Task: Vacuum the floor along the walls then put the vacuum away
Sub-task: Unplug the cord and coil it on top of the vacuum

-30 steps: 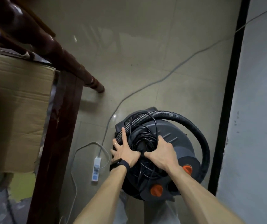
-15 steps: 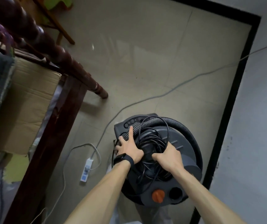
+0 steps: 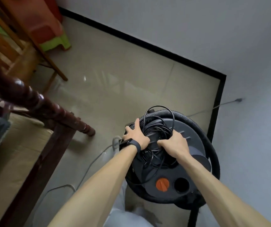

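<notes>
Vacuum: The dark grey canister vacuum [image 3: 185, 163] sat at the right edge of the floor [image 3: 131, 76], close to the black skirting [image 3: 217, 112] and a little short of the far right corner. Whether it was resting or lifted, the view did not settle.
Your left hand: Your left hand [image 3: 135, 136] lay spread over the lid's left side, index finger straight along the ribbed hose [image 3: 213, 153], palm pressing the black cord [image 3: 157, 130]. It clasped nothing.
Your right hand: Your right hand [image 3: 174, 144] was curled tight round the cord bundle at the lid's middle. Any handle beneath it was hidden.
Risk, cord: The cord was piled loosely, with one loop standing proud at the lid's far side. Had you hauled on the bundle alone, coils could have slipped off and trailed or tangled.
Risk, hose: The hose bulged past the lid's right side, so it could have caught on the skirting or sprung free.
Risk, floor: A grey cable [image 3: 90, 164] crossed the floor on your left, near your legs, where it could have snagged the vacuum or tripped you. The dark bed post [image 3: 49, 108] crowded that side too.
Writing: None was readable. The orange knob [image 3: 162, 184] and round port [image 3: 181, 185] at the lid's near edge showed no legible mark, nor did your wristband [image 3: 132, 144].
</notes>
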